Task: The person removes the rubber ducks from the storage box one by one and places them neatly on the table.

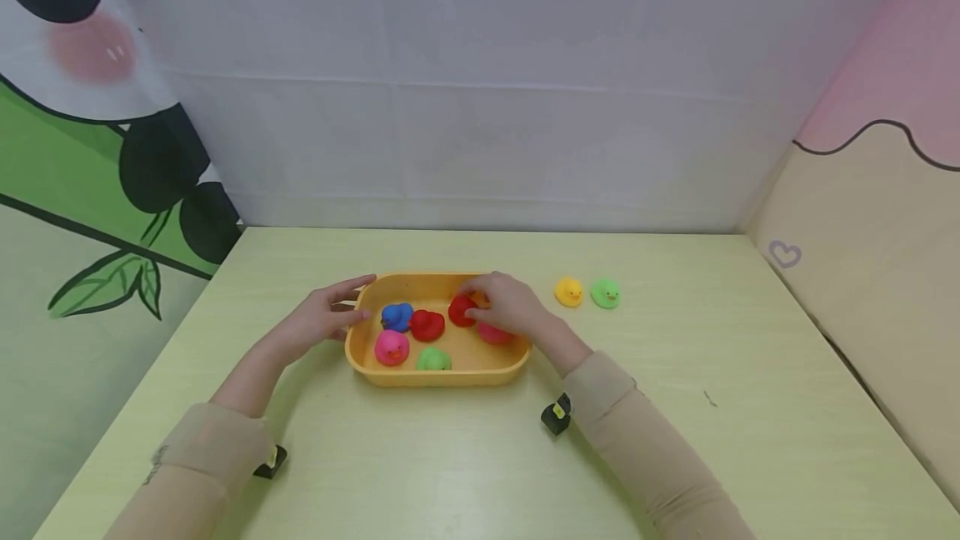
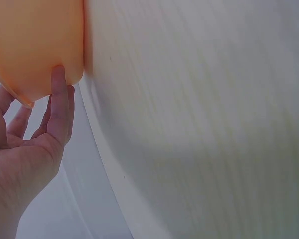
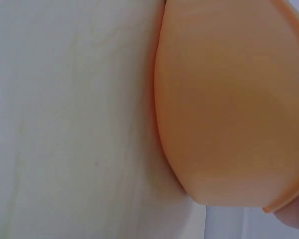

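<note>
Rounded red toy duck [image 1: 459, 312], pinched by the right hand [image 1: 508, 304], is inside an oblong orange-yellow plastic tray [image 1: 442, 378] holding blue, red, pink and green ducks [image 1: 392, 348]; the left hand [image 1: 321, 315], fingers extended, touches the tray.

At least eight toy ducks [image 1: 427, 326], one yellow tray [image 1: 442, 378], one table [image 1: 420, 465] and two black wrist devices [image 1: 556, 415] show.
</note>
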`<action>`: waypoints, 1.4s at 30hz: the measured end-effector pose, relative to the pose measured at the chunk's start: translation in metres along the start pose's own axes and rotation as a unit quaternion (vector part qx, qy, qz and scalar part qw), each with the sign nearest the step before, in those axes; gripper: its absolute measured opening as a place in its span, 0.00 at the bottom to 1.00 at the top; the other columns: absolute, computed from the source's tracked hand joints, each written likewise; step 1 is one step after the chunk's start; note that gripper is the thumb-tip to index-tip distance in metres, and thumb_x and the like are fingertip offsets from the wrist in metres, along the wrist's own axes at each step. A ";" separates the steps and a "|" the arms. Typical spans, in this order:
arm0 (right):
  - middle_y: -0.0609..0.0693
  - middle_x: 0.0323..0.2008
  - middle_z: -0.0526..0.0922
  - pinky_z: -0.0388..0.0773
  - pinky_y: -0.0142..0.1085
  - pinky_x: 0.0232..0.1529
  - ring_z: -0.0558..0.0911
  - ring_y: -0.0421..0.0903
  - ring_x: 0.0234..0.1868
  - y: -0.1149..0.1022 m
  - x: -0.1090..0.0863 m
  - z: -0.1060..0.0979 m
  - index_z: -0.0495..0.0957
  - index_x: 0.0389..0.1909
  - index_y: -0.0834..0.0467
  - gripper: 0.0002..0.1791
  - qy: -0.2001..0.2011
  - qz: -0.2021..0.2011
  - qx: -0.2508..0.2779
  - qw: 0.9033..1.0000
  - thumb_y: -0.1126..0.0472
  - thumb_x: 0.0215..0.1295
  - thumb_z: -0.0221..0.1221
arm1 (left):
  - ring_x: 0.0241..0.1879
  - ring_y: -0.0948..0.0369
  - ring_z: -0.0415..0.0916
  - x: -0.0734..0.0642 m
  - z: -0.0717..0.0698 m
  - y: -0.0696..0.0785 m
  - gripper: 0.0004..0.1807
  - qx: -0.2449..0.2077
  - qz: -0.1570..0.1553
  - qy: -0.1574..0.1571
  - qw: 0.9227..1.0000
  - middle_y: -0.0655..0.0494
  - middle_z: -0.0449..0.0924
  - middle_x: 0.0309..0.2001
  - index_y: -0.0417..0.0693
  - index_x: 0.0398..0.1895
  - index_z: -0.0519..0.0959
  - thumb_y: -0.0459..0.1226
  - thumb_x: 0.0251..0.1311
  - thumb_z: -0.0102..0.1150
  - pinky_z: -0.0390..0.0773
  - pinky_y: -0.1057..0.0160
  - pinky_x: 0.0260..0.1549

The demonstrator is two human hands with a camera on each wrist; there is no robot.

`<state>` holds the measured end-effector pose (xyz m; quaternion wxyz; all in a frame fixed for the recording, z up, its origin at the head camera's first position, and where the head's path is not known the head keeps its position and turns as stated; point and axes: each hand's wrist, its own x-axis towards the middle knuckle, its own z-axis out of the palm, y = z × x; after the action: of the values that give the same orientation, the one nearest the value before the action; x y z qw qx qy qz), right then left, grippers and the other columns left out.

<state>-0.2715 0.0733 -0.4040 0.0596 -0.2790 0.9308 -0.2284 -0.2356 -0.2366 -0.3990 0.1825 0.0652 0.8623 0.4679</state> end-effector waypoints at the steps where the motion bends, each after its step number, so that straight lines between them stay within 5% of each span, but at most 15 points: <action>1: 0.44 0.45 0.81 0.76 0.36 0.51 0.74 0.43 0.47 0.000 0.000 0.000 0.79 0.52 0.49 0.17 0.000 -0.001 -0.004 1.000 0.56 0.60 0.63 | 0.63 0.41 0.63 0.000 0.000 0.000 0.36 0.000 0.000 0.001 1.000 0.41 0.59 0.67 0.61 0.73 0.54 0.45 0.63 0.56 0.80 0.55 0.46; 19: 0.44 0.43 0.82 0.76 0.36 0.50 0.74 0.43 0.45 0.002 0.001 0.004 0.81 0.49 0.49 0.15 0.004 0.001 -0.012 1.000 0.56 0.59 0.64 | 0.63 0.41 0.63 0.002 0.002 -0.002 0.37 0.001 -0.003 0.001 1.000 0.39 0.58 0.67 0.61 0.74 0.53 0.44 0.64 0.56 0.80 0.55 0.46; 42: 0.41 0.36 0.79 0.75 0.31 0.34 0.74 0.44 0.37 0.004 -0.014 -0.011 0.81 0.44 0.49 0.13 0.061 -0.031 0.135 0.988 0.60 0.57 0.66 | 0.63 0.41 0.62 0.005 0.002 -0.005 0.36 0.003 0.001 0.002 1.000 0.39 0.58 0.67 0.61 0.73 0.53 0.44 0.64 0.55 0.81 0.56 0.45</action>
<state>-0.2645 0.0877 -0.3963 0.0327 -0.2827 0.8843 -0.3702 -0.2390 -0.2364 -0.4050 0.1799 0.0656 0.8640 0.4656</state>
